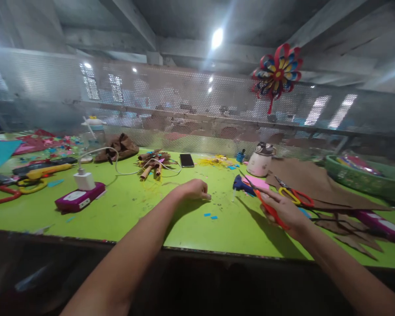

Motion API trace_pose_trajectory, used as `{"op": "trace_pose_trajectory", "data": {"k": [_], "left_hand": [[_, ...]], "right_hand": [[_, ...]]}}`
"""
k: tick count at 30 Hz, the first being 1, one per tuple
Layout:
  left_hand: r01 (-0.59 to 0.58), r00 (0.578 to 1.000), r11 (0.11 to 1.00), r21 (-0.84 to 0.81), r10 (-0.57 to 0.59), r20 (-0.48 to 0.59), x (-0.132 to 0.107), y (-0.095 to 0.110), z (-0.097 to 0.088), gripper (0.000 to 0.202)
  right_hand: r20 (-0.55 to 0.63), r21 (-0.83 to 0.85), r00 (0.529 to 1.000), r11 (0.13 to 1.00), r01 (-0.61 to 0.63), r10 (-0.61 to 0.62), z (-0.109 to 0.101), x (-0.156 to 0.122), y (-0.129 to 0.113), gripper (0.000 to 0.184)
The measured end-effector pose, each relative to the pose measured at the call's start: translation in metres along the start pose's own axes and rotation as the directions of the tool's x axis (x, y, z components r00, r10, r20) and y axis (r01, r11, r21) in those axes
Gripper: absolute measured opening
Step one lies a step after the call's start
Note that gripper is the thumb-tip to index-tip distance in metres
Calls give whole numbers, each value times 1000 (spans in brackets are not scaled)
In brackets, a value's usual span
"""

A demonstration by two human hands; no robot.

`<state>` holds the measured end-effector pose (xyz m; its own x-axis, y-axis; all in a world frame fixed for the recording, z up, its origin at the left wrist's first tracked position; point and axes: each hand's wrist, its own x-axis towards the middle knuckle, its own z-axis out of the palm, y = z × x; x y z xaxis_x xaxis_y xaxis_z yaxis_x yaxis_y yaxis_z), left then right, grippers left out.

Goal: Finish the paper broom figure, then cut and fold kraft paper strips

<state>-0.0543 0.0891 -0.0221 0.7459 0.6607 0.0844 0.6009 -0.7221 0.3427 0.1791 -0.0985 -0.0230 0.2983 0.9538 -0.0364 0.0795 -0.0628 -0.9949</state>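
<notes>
My right hand [288,213] grips a pair of scissors [271,208] with orange-red handles. Their dark blades point up and to the left, past a blue glue gun [242,185] lying on the green table [191,235]. Low over the table's middle, my left hand [195,189] is closed with its fingers curled; whatever may be inside them is hidden. Small blue paper pieces [207,215] lie just in front of it. Beside my right hand rests a second pair of scissors [298,197] with yellow and orange handles, partly on brown paper [311,180].
Behind my left hand are a phone [187,160], rolled brown paper tubes [147,171] and yellow scraps [215,161]. A purple power strip [80,198] with a white charger stands left. A pinkish-white kettle [259,162] and a green basket [365,175] stand right, before a perforated metal screen [197,114].
</notes>
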Motion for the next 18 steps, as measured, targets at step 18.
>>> {"op": "trace_pose_trajectory", "data": {"k": [18], "left_hand": [[68,998,963,262,-61,-35,-5,11,-17,44]], "right_hand": [[-92,-287,900,877,386,-426,14,25,31,46]]}}
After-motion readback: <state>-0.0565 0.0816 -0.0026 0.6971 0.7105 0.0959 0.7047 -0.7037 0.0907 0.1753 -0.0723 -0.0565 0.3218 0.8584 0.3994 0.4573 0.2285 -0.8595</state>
